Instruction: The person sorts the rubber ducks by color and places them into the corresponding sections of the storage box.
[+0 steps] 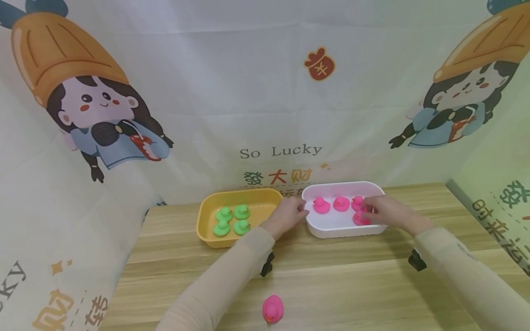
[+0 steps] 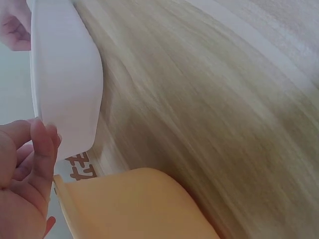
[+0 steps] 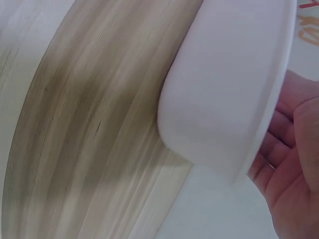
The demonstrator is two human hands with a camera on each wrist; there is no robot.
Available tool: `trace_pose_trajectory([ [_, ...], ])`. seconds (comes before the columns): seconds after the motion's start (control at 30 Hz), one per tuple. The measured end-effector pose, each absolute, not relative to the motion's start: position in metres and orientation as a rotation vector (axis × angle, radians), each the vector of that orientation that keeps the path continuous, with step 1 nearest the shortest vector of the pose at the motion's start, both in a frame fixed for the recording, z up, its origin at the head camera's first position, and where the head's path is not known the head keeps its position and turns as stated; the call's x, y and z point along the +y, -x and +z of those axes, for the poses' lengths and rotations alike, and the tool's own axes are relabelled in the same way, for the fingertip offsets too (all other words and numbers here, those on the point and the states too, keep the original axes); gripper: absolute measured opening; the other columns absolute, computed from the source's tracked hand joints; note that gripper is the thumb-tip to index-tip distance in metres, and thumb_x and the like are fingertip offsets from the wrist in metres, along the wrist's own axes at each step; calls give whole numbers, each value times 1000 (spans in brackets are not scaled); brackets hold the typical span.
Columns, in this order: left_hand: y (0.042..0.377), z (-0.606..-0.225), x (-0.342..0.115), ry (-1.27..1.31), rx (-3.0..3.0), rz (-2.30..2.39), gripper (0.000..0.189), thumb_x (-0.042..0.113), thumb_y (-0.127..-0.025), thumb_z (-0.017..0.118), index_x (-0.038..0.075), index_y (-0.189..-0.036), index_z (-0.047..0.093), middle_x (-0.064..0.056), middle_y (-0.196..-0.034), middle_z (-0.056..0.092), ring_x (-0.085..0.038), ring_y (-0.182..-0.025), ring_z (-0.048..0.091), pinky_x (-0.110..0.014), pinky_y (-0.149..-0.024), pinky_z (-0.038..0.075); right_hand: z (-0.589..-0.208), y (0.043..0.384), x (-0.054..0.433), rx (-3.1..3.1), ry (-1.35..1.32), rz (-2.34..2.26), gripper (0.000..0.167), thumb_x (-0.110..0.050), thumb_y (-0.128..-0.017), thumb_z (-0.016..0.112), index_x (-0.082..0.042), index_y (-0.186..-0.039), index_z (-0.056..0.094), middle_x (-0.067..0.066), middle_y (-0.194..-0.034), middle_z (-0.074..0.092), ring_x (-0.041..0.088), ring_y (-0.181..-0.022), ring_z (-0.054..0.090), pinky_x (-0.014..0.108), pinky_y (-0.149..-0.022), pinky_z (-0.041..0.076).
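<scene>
A white plastic tub (image 1: pixel 339 232) stands on the table with several pink rubber ducks (image 1: pixel 341 203) inside. At its left end my left hand (image 1: pixel 288 214) pinches the rim between thumb and fingertips, which the left wrist view shows close up. Over the tub's right end, my right hand (image 1: pixel 387 212) reaches inside and grips a pink duck (image 1: pixel 361 218) with its fingertips, close to another one behind. The right wrist view shows the right hand (image 3: pixel 294 154) with curled fingers beyond the tub wall, which hides the duck.
Left of the white tub, a yellow tub (image 1: pixel 213 241) holds several green rubber ducks (image 1: pixel 222 227). A single pink duck (image 1: pixel 273 309) lies on the wooden table (image 1: pixel 339 294) near the front, between the forearms. A printed cloth (image 1: pixel 232 92) hangs behind the table.
</scene>
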State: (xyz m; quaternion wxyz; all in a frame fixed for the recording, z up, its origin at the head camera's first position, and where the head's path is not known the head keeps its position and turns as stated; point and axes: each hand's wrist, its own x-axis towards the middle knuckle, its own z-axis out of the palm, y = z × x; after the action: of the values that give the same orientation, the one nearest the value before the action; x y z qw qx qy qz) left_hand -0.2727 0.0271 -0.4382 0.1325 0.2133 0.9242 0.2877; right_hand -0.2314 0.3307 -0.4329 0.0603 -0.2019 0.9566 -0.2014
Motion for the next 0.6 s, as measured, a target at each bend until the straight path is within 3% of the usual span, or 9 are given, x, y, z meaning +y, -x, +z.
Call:
trace_pose_trajectory([
  [0.2, 273, -436, 27, -615, 2666, 861, 39, 19, -103, 68, 1, -137, 66, -8, -106, 73, -14, -77, 60, -23, -68, 52, -427, 216, 315, 2991, 721, -628, 13, -9, -91, 79, -1, -101, 74, -6, -81, 66, 11, -75, 56, 31, -72, 54],
  [0.37, 271, -433, 27, -629, 2654, 872, 40, 18, -103, 68, 0, -138, 65, -7, -100, 71, -12, -73, 59, -23, -66, 51, -429, 198, 298, 3040, 970, -597, 10, -9, -90, 80, -6, -97, 74, -8, -81, 65, 11, -74, 58, 31, -72, 55],
  [0.6, 271, -433, 26, -588, 2632, 887, 40, 19, -104, 67, 1, -139, 64, -5, -89, 68, -13, -68, 57, -23, -61, 50, -427, 183, 279, 3184, 1178, -632, 15, -5, -85, 83, -9, -97, 76, -2, -93, 72, 18, -88, 66, 39, -82, 58],
])
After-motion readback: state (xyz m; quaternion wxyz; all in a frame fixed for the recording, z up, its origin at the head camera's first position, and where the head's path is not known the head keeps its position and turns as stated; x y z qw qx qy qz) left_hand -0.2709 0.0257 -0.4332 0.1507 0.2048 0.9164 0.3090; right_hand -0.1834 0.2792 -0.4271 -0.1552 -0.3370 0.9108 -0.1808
